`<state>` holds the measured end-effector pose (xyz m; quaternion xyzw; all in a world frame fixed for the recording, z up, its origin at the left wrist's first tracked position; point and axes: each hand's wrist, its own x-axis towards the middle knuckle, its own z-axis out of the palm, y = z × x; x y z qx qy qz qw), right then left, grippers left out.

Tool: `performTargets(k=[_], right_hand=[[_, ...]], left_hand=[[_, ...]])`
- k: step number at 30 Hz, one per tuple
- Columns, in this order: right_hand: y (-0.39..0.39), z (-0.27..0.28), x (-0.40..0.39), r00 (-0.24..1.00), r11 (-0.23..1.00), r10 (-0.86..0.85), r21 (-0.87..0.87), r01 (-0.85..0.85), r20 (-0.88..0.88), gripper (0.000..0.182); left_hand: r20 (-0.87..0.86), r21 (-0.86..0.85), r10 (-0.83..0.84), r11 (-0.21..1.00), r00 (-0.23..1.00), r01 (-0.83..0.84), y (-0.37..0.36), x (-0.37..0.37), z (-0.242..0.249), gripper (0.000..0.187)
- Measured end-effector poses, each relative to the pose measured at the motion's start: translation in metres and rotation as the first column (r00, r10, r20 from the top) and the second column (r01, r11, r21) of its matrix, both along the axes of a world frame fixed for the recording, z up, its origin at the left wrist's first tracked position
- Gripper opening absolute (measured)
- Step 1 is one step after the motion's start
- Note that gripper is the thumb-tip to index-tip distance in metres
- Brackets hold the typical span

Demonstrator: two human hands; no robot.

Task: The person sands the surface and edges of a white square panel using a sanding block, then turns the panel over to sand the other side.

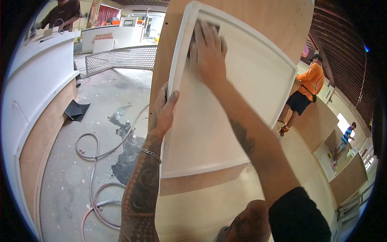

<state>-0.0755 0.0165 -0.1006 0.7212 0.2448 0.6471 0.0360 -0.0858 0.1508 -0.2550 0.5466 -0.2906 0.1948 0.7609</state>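
Note:
A white panel with a raised rim (258,80) lies across a plywood surface, its inner face pale and smooth. My right hand (209,54) presses flat near the panel's upper left inner corner, slightly blurred. Under its fingers shows the edge of a dark sheet (192,45) that looks like sandpaper; most of it is hidden by the hand. My left hand (163,115) grips the panel's left outer edge, thumb on the near side and fingers partly hidden behind it.
A hose (94,161) coils over the stained floor at left, near a black sheet (76,110). A curved white counter (44,84) and a perforated metal panel (125,59) stand beyond. A person in orange (310,78) works at right; others are farther off.

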Motion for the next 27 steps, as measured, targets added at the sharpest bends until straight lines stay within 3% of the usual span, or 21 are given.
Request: performTargets(k=[2,4,5,8,10,12,15,17,18,19,20,21,23,25,26,27], right_hand=[[0.005,-0.069,-0.020,0.980,0.992,-0.108,0.047,0.117,-0.164,0.061],[-0.004,-0.152,-0.039,0.921,0.978,-0.210,-0.073,0.197,-0.327,0.065],[0.000,-0.164,-0.053,0.956,0.988,-0.146,-0.090,0.127,-0.254,0.062],[-0.017,-0.115,-0.033,0.936,0.971,-0.215,-0.161,0.175,-0.280,0.060],[-0.011,-0.038,-0.014,0.970,0.982,-0.184,-0.070,0.175,-0.155,0.060],[-0.007,0.023,0.007,0.997,0.997,-0.063,-0.042,0.064,0.036,0.061],[0.000,-0.005,0.012,0.992,0.997,-0.078,0.017,0.077,0.097,0.060],[0.008,-0.080,-0.017,0.975,0.982,-0.183,0.033,0.188,-0.124,0.058],[0.009,-0.125,-0.038,0.906,0.964,-0.262,-0.051,0.260,-0.334,0.059],[-0.003,-0.187,-0.049,0.881,0.956,-0.292,-0.151,0.253,-0.373,0.059],[-0.012,-0.232,-0.070,0.750,0.925,-0.367,-0.302,0.230,-0.550,0.058],[-0.027,-0.251,-0.073,0.750,0.925,-0.367,-0.301,0.232,-0.550,0.058],[-0.052,-0.273,-0.079,0.820,0.899,-0.214,-0.436,-0.049,-0.532,0.059],[-0.040,-0.194,-0.050,0.829,0.838,-0.496,-0.394,0.379,-0.259,0.060],[-0.039,-0.133,-0.035,0.853,0.859,-0.487,-0.283,0.427,-0.188,0.059],[-0.040,-0.076,-0.027,0.938,0.957,-0.276,-0.156,0.246,-0.209,0.059]], left_hand=[[0.012,-0.015,-0.026,1.000,1.000,0.026,-0.001,0.002,-0.001,0.060],[0.039,-0.065,-0.074,0.995,0.997,0.076,-0.004,0.000,-0.002,0.057],[0.068,-0.113,-0.119,0.986,0.991,0.126,-0.005,-0.001,0.000,0.054],[0.047,-0.035,-0.028,0.999,0.999,0.030,-0.002,-0.004,0.001,0.054],[0.016,-0.018,-0.029,0.999,0.999,0.030,0.000,-0.004,0.002,0.057],[-0.020,0.005,-0.048,0.999,0.999,0.048,-0.002,-0.006,0.003,0.061],[0.001,-0.036,-0.034,0.999,0.999,0.034,-0.002,-0.005,0.004,0.061],[0.016,-0.007,-0.008,1.000,1.000,0.008,0.000,-0.001,0.000,0.061],[0.040,0.016,0.019,1.000,0.999,-0.020,0.001,-0.001,0.000,0.061],[0.040,0.020,0.019,1.000,0.999,-0.020,0.001,0.001,0.000,0.061],[0.032,0.002,-0.004,1.000,0.999,0.004,0.000,0.001,-0.002,0.061],[0.027,-0.019,-0.026,0.999,0.999,0.027,-0.001,0.001,-0.002,0.061],[0.034,-0.045,-0.045,0.998,0.998,0.047,-0.002,-0.001,0.000,0.060],[0.033,-0.073,-0.065,0.995,0.997,0.067,-0.004,-0.004,0.001,0.059],[0.031,-0.064,-0.061,0.996,0.998,0.063,-0.003,-0.004,0.001,0.058],[0.028,-0.055,-0.055,0.997,0.998,0.057,-0.002,-0.004,0.002,0.057]])
